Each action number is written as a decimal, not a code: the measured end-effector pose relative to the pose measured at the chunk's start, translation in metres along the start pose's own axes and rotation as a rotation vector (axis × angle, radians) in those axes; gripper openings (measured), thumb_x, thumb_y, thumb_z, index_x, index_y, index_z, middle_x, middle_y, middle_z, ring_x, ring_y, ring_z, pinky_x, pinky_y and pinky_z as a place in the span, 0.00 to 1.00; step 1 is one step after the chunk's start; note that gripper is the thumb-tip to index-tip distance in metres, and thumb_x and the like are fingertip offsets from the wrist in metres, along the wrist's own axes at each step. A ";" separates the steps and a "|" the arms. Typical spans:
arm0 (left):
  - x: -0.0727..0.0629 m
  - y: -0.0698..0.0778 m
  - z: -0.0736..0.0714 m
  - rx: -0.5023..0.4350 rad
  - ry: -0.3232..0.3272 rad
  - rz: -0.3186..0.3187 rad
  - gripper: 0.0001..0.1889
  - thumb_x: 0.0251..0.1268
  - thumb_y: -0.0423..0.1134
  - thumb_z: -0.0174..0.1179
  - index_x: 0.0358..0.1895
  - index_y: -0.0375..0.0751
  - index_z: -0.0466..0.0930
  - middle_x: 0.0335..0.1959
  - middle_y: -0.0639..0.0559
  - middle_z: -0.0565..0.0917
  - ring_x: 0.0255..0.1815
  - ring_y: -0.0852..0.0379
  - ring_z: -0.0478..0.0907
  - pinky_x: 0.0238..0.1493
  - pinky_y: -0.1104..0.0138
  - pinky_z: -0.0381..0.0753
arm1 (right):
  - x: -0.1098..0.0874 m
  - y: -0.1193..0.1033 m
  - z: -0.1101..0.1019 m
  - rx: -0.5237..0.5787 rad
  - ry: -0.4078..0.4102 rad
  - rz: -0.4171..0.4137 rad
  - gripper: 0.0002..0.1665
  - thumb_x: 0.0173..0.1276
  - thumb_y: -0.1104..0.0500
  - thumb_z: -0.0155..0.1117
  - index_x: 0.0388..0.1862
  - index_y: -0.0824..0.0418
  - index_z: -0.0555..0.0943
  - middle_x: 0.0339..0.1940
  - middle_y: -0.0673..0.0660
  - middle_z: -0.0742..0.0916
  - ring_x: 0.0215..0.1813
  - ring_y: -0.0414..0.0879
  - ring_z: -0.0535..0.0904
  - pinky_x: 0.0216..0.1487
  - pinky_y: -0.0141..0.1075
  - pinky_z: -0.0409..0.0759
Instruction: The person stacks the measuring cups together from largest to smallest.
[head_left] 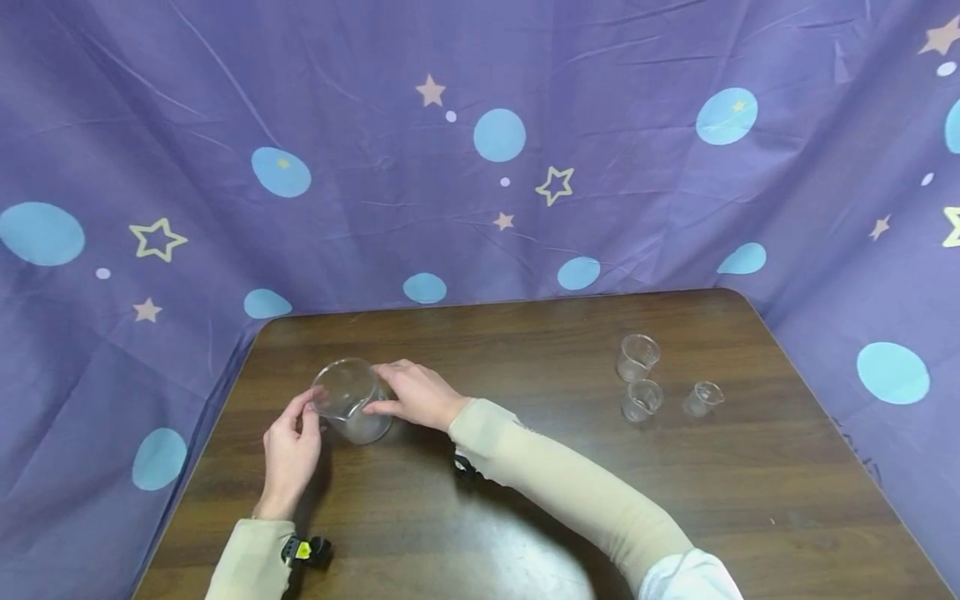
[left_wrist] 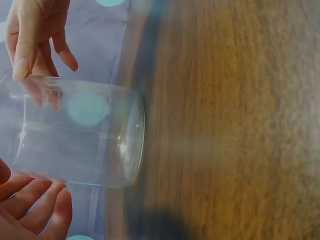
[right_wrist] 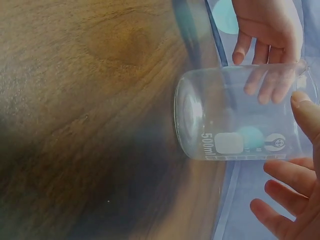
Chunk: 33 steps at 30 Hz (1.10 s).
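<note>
A large clear glass beaker [head_left: 358,423] stands upright at the left of the table, its base close to the wood. White print reading 500ml shows on its wall [right_wrist: 220,142] in the right wrist view. My left hand [head_left: 288,450] holds the beaker from the left near the rim, fingers along the glass [left_wrist: 42,207]. From the right, my right hand [head_left: 420,396] grips the upper part, the thumb on the near side and the fingers spread round the far side. Part of each hand shows through the clear wall.
Toward the right of the brown wooden table [head_left: 525,467] stand three small glass beakers: one at the back [head_left: 637,358], one just in front of it [head_left: 642,402], one farther right [head_left: 702,400]. A purple patterned curtain [head_left: 360,233] hangs behind the table and along both sides.
</note>
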<state>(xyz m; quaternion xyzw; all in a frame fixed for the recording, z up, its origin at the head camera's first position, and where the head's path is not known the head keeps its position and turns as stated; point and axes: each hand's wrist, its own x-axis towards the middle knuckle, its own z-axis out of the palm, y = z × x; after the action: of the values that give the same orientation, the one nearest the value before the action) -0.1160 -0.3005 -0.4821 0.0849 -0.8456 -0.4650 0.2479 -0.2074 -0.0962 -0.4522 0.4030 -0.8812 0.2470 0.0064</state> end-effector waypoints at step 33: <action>-0.020 0.041 0.032 -0.023 -0.153 0.318 0.18 0.70 0.23 0.59 0.61 0.29 0.82 0.56 0.37 0.87 0.46 0.61 0.84 0.43 0.85 0.75 | -0.059 0.037 -0.059 0.125 0.017 0.022 0.44 0.64 0.41 0.77 0.72 0.62 0.76 0.68 0.56 0.84 0.70 0.50 0.77 0.72 0.42 0.74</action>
<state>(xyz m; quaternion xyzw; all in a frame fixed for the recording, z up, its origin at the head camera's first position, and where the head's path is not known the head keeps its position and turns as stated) -0.1105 -0.2464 -0.4689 -0.0885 -0.8595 -0.4347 0.2541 -0.2046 -0.0078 -0.4283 0.3908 -0.8684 0.3050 -0.0142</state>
